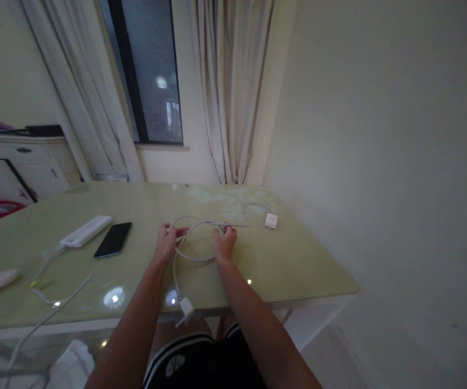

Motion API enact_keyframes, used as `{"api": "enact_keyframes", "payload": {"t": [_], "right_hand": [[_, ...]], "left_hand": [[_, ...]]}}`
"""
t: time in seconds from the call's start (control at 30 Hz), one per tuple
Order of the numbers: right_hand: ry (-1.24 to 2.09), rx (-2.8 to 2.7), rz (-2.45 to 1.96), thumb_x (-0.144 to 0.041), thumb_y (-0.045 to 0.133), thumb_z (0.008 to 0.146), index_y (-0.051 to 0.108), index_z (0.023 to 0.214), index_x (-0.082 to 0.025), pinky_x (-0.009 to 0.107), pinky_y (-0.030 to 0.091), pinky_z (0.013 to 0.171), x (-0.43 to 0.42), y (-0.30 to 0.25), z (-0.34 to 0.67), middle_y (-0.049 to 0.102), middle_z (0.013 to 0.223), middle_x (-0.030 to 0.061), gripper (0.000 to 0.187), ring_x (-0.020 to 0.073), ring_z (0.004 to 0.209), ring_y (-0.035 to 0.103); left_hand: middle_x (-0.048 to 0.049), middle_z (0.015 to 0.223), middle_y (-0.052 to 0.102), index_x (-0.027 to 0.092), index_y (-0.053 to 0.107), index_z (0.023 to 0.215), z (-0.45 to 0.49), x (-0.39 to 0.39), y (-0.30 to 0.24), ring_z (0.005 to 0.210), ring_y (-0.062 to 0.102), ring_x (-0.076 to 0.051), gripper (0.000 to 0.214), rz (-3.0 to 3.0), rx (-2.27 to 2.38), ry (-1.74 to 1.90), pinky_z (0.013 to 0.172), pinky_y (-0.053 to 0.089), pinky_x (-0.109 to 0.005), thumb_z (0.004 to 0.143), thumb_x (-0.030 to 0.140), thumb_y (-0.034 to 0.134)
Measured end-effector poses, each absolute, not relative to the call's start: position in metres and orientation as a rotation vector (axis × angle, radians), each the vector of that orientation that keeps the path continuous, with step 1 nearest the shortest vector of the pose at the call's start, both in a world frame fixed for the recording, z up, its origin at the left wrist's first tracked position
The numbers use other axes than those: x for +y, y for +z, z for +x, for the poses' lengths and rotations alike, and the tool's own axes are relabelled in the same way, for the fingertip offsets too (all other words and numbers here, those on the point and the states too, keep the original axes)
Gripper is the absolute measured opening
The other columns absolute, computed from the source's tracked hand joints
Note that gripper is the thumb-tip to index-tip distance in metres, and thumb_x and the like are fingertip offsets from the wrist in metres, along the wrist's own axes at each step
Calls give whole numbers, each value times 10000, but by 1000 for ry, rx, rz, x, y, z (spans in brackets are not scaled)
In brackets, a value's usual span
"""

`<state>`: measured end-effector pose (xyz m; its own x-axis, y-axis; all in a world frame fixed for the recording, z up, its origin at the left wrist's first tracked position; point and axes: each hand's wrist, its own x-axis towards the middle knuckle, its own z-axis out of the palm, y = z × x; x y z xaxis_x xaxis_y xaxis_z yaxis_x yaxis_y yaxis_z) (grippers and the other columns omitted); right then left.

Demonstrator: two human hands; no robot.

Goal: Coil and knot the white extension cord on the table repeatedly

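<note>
While reaching over the table, grasps a loosely looped white cable with the fingers of left hand and right hand.

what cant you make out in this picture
Head view: the right hand hides exactly where its fingertips meet the cable.
Head view: markings on the white cube are too small and blurred to read.
Head view: the left edge cuts off part of the cabinet.

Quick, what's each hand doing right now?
Left hand: closed, holding the looped pale cable.
Right hand: closed, holding the same cable farther right.
</note>
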<state>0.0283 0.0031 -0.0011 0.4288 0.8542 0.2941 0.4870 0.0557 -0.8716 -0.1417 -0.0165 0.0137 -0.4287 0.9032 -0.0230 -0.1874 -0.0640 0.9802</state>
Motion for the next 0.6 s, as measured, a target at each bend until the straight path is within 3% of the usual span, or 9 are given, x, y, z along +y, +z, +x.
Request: {"api": "enact_keyframes", "payload": {"t": [0.13,0.23,0.3,0.43,0.6], "right_hand": [[218,-1597,-1656,-338,651,881,729,1060,-120,361,437,915,-20,14,42,685,1082,183,293,297,1025,615],[38,-1792,-1598,-296,569,961,744,1033,-172,348,426,916,-39,33,53,704,1039,134,226,262,1020,609],[-35,-1944,-1427,-293,576,975,725,1120,-196,353,413,964,-46,47,55,700,1112,119,229,255,1088,587],[-78,-2339,-961,-321,766,872,584,1380,-261,389,357,1085,-36,70,47,617,1364,101,542,266,1271,501],[20,-2478,-948,-219,653,961,744,1009,-230,325,415,970,-5,83,51,728,1032,79,104,214,1050,614]], "left_hand": [[-70,933,753,240,372,969,-137,-16,18,836,739,-162,270,632,1260,1661,670,615,-269,837,82,545],[-63,894,739,223,390,968,-134,-16,21,776,736,-141,240,565,1254,1689,673,615,-244,862,73,545],[-55,873,730,214,417,971,-132,-18,24,766,737,-140,210,574,1203,1690,704,623,-259,882,117,580],[-34,893,722,211,471,968,-126,-27,31,790,737,-134,239,686,1022,1657,715,617,-244,854,205,681],[-22,915,730,219,463,972,-124,-33,33,723,728,-144,314,793,1023,1591,669,605,-266,801,275,721]]}}
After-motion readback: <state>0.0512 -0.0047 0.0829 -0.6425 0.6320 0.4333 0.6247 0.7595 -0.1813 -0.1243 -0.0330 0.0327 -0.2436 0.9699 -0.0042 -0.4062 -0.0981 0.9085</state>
